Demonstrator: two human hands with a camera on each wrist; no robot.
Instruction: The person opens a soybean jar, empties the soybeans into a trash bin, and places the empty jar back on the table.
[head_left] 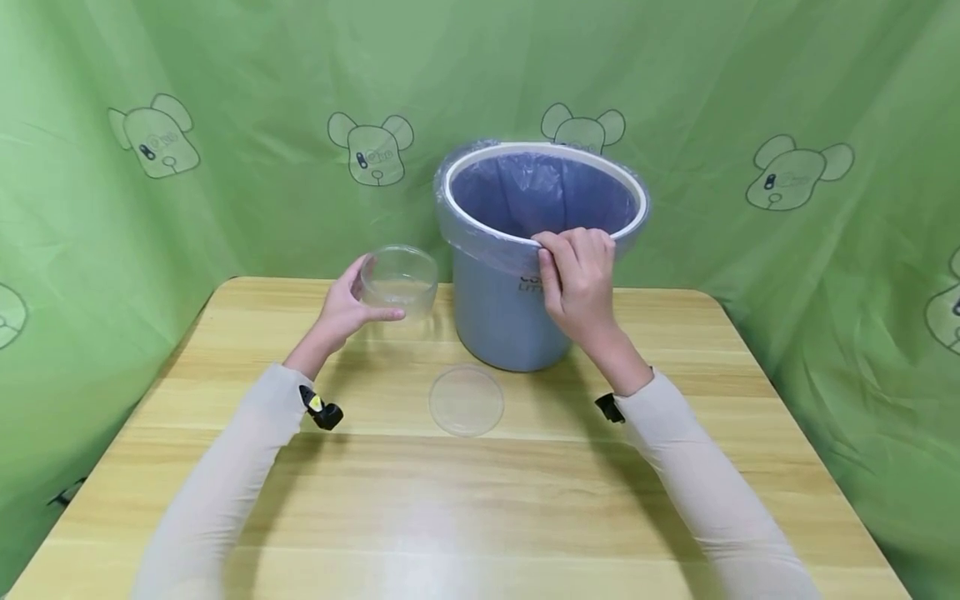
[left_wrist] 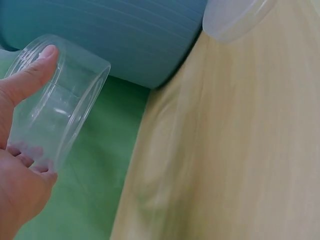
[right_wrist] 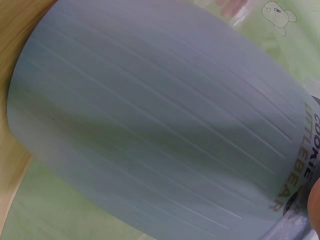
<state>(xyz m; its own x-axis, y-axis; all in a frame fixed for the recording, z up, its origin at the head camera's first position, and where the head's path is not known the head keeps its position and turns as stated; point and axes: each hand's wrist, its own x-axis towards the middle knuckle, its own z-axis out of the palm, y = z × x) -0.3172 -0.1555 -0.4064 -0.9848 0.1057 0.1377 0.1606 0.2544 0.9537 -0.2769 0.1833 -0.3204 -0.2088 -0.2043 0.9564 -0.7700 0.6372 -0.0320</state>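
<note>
My left hand [head_left: 349, 304] grips a clear round plastic tub [head_left: 400, 287] from its left side, thumb on the near wall and the other fingers around the far side. In the left wrist view the see-through tub [left_wrist: 62, 95] looks empty. At the back of the table stands a blue-grey trash can [head_left: 506, 321] with a white rim ring and a translucent bag folded over its edge. The fingers of my right hand [head_left: 583, 287] curl over the can's near rim, thumb outside. Flat on the table in front of the can lies a clear round lid [head_left: 467, 402].
The light wooden table [head_left: 450, 508] has rounded far corners. Green cloth [head_left: 285, 67] printed with bear heads hangs close behind it and along both sides. The can bears printed lettering [right_wrist: 295, 165] below its rim.
</note>
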